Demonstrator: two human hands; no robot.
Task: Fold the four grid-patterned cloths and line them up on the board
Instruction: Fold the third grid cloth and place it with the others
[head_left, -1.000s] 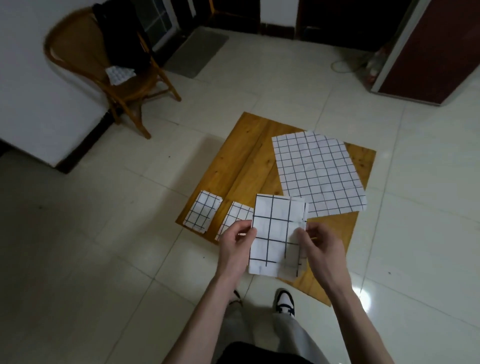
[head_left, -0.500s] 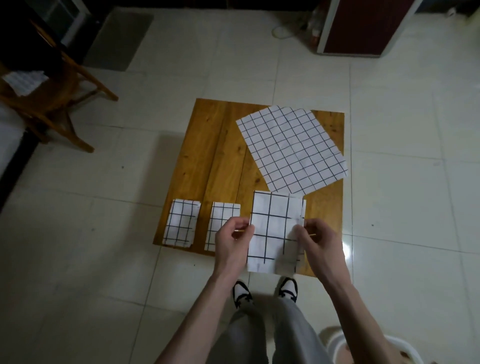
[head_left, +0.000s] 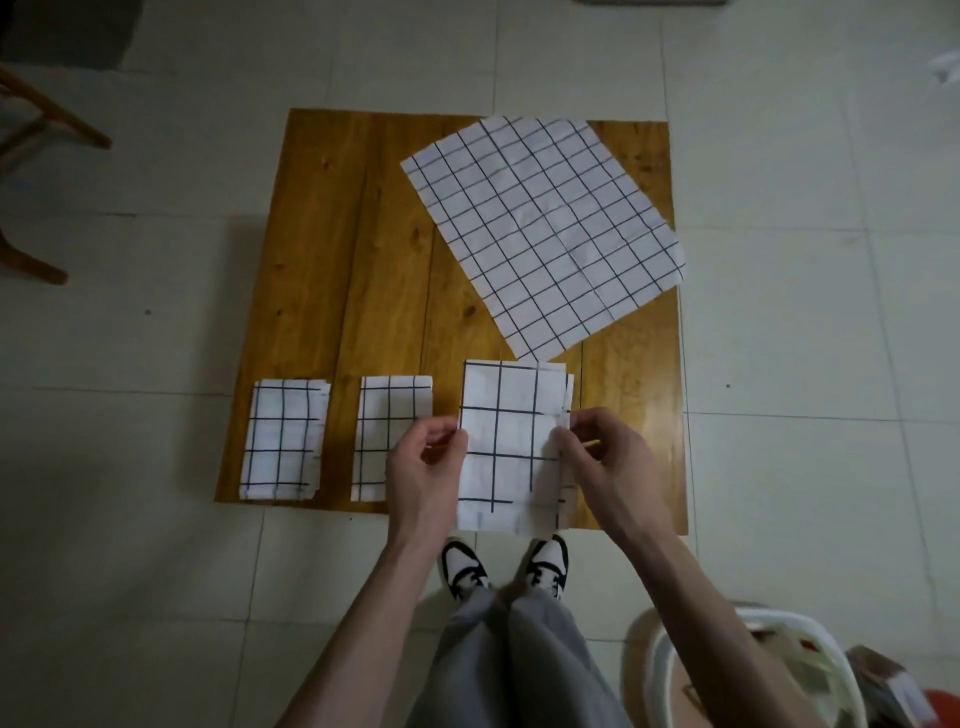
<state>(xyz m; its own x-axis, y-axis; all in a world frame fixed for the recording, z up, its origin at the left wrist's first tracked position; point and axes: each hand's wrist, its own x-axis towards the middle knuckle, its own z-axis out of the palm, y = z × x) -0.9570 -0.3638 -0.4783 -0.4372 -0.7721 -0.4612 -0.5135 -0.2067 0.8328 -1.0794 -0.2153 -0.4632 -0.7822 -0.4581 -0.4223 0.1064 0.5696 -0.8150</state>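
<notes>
A square wooden board (head_left: 363, 249) lies on the tiled floor. Two folded white cloths with black grid lines rest along its near edge: one at the left (head_left: 283, 441), one beside it (head_left: 389, 415). I hold a third folded cloth (head_left: 511, 447) in the air above the board's near edge. My left hand (head_left: 423, 462) pinches its left side and my right hand (head_left: 602, 457) pinches its right side. A fourth cloth (head_left: 540, 234) lies spread flat, turned at an angle, on the board's far right part.
Chair legs (head_left: 31, 156) stand at the far left. A white basket (head_left: 753, 670) with items sits at the bottom right. My shoes (head_left: 504, 566) are just short of the board's near edge. A dark mat (head_left: 72, 31) lies top left.
The view has tilted further down, so the board now sits straight below me and the chair has slid off to the left. Both hands keep the same grip on the folded cloth.
</notes>
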